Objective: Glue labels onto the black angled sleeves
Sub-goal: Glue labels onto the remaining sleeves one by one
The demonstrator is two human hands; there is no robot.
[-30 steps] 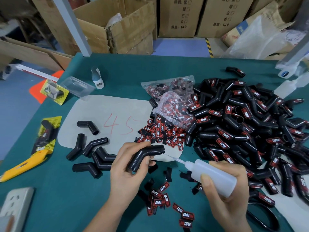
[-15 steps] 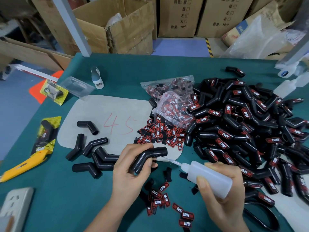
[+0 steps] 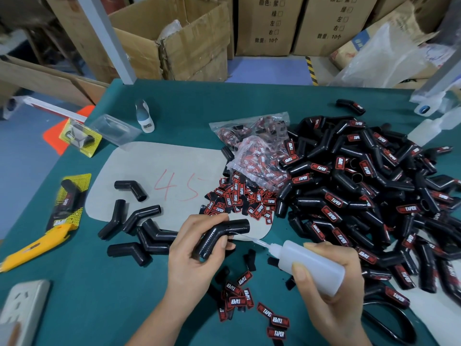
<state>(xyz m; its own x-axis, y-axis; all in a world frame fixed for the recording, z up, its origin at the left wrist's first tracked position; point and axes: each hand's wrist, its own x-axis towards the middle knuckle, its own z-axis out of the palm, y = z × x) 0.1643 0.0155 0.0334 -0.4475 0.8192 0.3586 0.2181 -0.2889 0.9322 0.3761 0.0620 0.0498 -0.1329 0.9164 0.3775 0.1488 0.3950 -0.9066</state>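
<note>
Left hand (image 3: 192, 255): fingers (image 3: 212, 219) curled around one black angled rubber sleeve (image 3: 222, 236). Right hand (image 3: 331, 278): grips translucent white plastic glue bottle (image 3: 309, 265), its thin nozzle tip touching the sleeve just beside the left thumb.

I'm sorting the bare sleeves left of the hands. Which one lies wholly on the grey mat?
The bare sleeve just left of the red "45": all of it lies on the grey mat. The other sleeves are on the green cloth or straddle the mat's edge.
</note>
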